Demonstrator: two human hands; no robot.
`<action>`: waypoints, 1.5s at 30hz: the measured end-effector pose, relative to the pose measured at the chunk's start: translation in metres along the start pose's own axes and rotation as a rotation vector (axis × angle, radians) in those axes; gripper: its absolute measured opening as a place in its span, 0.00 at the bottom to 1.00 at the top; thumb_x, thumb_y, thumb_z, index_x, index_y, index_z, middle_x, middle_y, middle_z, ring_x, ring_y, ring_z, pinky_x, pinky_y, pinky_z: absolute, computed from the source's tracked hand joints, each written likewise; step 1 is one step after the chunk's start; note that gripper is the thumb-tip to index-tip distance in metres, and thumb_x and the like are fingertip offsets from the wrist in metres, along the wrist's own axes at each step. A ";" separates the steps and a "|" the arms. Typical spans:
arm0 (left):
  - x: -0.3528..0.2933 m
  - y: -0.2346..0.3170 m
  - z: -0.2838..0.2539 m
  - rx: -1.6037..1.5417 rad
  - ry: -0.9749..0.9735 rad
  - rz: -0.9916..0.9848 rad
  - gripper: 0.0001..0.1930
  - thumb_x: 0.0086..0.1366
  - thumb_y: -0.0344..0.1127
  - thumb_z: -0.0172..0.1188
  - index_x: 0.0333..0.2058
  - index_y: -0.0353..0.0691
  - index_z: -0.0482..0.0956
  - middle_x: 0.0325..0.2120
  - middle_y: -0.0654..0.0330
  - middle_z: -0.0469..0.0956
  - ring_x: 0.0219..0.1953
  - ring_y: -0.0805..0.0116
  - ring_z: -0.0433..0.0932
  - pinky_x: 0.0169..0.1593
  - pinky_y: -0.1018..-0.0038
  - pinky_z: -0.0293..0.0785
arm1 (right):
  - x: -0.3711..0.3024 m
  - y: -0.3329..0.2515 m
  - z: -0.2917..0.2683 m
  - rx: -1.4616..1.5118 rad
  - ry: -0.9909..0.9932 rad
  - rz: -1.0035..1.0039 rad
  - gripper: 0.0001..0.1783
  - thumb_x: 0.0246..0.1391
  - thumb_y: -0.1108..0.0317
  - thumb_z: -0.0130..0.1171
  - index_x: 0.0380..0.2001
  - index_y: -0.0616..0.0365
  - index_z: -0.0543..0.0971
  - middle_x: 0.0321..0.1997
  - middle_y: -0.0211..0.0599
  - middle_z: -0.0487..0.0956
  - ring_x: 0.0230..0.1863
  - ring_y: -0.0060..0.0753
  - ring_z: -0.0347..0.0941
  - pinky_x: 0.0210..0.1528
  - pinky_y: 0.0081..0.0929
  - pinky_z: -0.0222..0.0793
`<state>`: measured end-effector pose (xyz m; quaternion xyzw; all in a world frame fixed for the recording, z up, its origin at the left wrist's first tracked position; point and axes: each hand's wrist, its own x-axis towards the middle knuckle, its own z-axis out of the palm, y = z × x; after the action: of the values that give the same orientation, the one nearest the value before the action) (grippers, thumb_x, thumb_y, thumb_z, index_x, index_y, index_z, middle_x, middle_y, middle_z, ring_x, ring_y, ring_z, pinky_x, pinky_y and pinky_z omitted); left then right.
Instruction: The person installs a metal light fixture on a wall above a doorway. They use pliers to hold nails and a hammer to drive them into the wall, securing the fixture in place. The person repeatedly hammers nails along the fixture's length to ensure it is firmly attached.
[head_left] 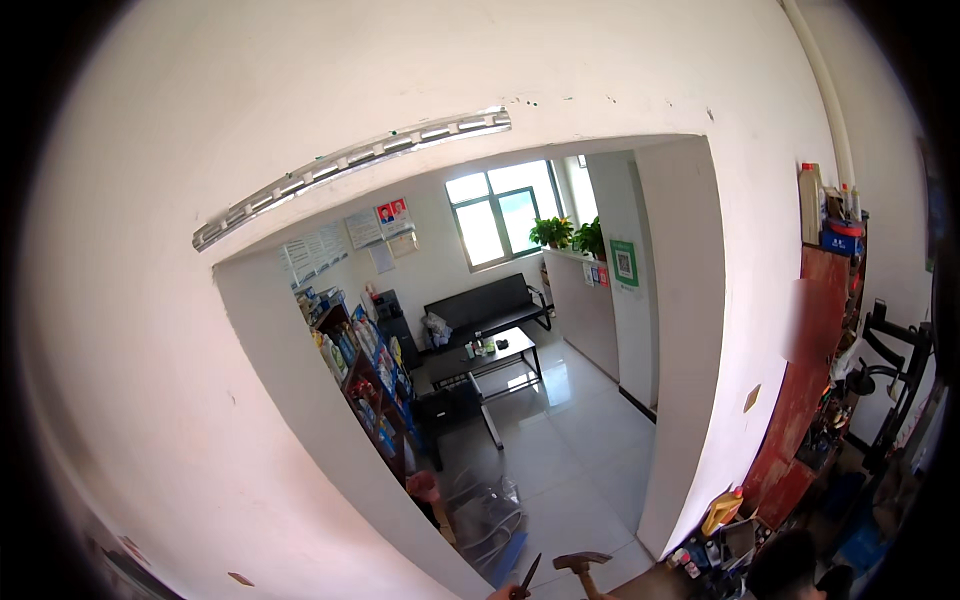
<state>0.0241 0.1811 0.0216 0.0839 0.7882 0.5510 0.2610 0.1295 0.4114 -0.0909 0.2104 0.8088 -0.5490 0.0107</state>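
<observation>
One doorway [683, 260] looms beyond two tools: a hammer [584, 564], head crosswise, handle meeting the lower edge, the right hand unseen, its grip impossible to tell; just left, a dark pointed tool [531, 574] slants up and rightward, clasped in the left hand [504, 593].

Hammer [582, 562] is rusty brown up top with a tan handle, and the pointed tool [531, 574] beside it reads plain dark. Wall [500, 60] is creamy white, going kinda pinkish lower left. Metal strip [350, 160] is silver with dark gaps repeating along it. Inside: black couch [490, 308], 2 leafy green plants [552, 232], pale grey floor tiles [570, 430], and a green sign [625, 263] with a black-and-white square code pattern. Cabinet [775, 470] is red (pretty scuffed, paler patches showing), and the jug [721, 513] is yellow with a red cap.
</observation>
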 end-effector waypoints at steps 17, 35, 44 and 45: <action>0.004 -0.011 0.033 -0.734 -0.181 -0.271 0.17 0.73 0.48 0.55 0.47 0.39 0.75 0.26 0.58 0.80 0.16 0.70 0.73 0.18 0.76 0.67 | -0.072 -0.165 -0.035 -0.153 -0.208 -0.525 0.23 0.68 0.48 0.52 0.53 0.55 0.75 0.40 0.60 0.84 0.43 0.68 0.80 0.45 0.59 0.75; 0.012 0.108 -0.030 -0.763 -0.601 0.366 0.18 0.66 0.40 0.54 0.50 0.37 0.77 0.51 0.46 0.82 0.67 0.46 0.70 0.73 0.52 0.56 | 0.025 -0.144 -0.027 0.547 -0.856 -0.283 0.30 0.56 0.61 0.65 0.59 0.64 0.74 0.51 0.41 0.81 0.49 0.35 0.80 0.53 0.32 0.78; 0.039 0.195 -0.045 -0.413 -0.624 0.457 0.24 0.67 0.35 0.49 0.60 0.33 0.69 0.57 0.46 0.77 0.58 0.56 0.79 0.64 0.64 0.73 | 0.020 -0.225 -0.060 0.779 -0.442 -0.518 0.35 0.48 0.64 0.57 0.62 0.62 0.71 0.51 0.40 0.79 0.46 0.34 0.80 0.47 0.33 0.81; 0.053 0.192 -0.040 -0.401 -0.633 0.581 0.24 0.68 0.35 0.49 0.61 0.33 0.69 0.57 0.47 0.77 0.58 0.57 0.78 0.64 0.65 0.73 | 0.020 -0.236 -0.070 0.767 -0.410 -0.542 0.36 0.47 0.66 0.54 0.63 0.62 0.70 0.51 0.40 0.79 0.45 0.33 0.80 0.44 0.33 0.81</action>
<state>-0.0713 0.2431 0.1906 0.4126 0.4920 0.6898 0.3346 0.0435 0.4074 0.1407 -0.1301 0.5560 -0.8193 -0.0513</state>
